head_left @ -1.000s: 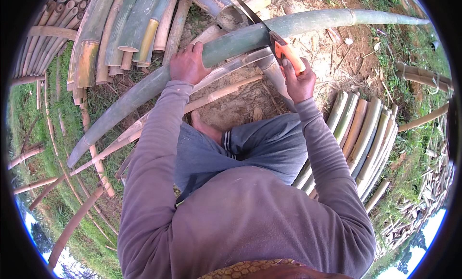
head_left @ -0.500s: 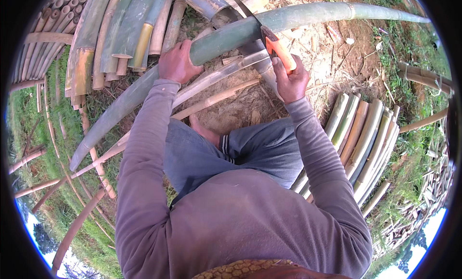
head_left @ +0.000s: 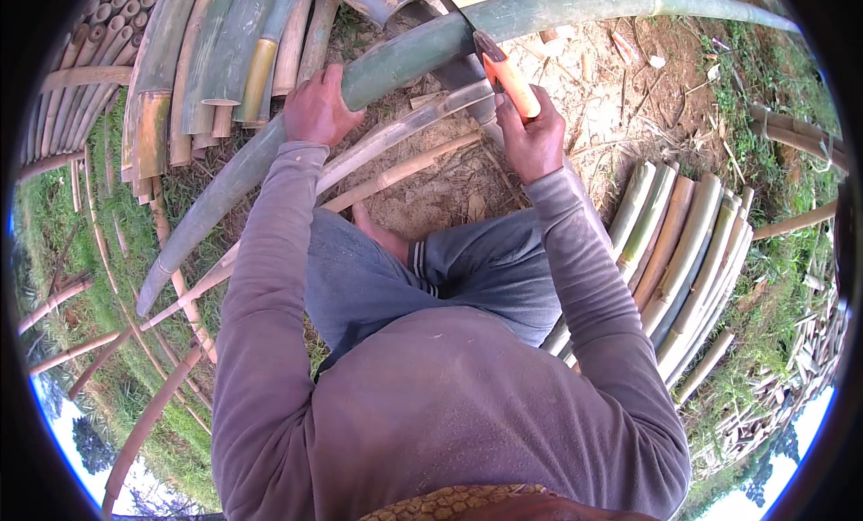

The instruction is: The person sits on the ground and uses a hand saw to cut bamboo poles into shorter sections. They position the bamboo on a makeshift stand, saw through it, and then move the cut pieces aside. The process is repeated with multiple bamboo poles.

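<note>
A long green bamboo pole (head_left: 557, 10) runs from the lower left to the far right in front of me. My left hand (head_left: 321, 110) is closed over its top, left of the middle. In my right hand (head_left: 534, 142) is the orange handle of a handsaw (head_left: 512, 88), the fingers wrapped round it. The saw's dark blade crosses the pole and points away at the upper middle. Whether its teeth are inside a cut is too small to tell. Beneath the pole, a dark bamboo support (head_left: 458, 71) slants down toward my right hand.
Cut bamboo lengths (head_left: 243, 49) are stacked at the upper left, and another row (head_left: 679, 251) lies to my right. Split bamboo strips (head_left: 404, 175) cross in front of my legs. A bare foot (head_left: 382, 231) rests on the dirt. A bamboo frame (head_left: 162, 382) stands at the left.
The saw and my right hand have shifted slightly left and away from me. My left hand appears a little farther left, still on the pole. The whole view has shifted slightly.
</note>
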`<state>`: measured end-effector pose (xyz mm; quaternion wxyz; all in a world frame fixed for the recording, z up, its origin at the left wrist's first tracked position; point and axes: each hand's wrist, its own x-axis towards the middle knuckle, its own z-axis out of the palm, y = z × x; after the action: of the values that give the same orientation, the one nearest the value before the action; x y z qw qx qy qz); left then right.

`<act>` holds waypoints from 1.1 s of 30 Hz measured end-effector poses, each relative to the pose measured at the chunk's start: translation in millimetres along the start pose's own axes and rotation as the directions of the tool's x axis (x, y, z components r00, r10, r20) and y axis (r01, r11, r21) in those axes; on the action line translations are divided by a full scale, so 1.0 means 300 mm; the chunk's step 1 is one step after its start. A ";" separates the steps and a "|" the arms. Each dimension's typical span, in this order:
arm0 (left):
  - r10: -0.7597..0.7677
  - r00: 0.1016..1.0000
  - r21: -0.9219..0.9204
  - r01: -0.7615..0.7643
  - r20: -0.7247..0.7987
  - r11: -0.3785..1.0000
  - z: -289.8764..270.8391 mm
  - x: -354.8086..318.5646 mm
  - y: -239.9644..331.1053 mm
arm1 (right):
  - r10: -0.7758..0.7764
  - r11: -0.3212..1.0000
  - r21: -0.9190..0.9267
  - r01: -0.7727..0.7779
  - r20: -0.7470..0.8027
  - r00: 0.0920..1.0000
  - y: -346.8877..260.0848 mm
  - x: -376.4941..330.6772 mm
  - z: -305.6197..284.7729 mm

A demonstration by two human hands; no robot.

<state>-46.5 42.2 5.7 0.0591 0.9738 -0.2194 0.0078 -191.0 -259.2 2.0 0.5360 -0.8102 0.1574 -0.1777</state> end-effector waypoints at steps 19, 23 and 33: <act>-0.010 0.996 0.101 0.019 -0.093 0.995 0.041 -0.113 0.087 | 0.100 0.990 -0.107 -0.088 0.104 0.990 -0.315 0.104 -0.085; 0.023 0.980 0.165 0.010 -0.197 0.986 0.086 -0.152 0.096 | 0.006 1.000 -0.012 -0.004 0.152 0.988 -0.365 0.179 -0.102; 0.036 0.865 -0.373 0.177 0.500 0.911 -0.057 0.016 -0.057 | -0.236 0.960 0.147 0.240 -0.044 0.971 -0.527 0.208 -0.232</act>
<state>-34.5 57.5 20.9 0.2022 0.9163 -0.1872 -0.2906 -157.1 -284.2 180.9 0.5685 -0.7778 0.0520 -0.2630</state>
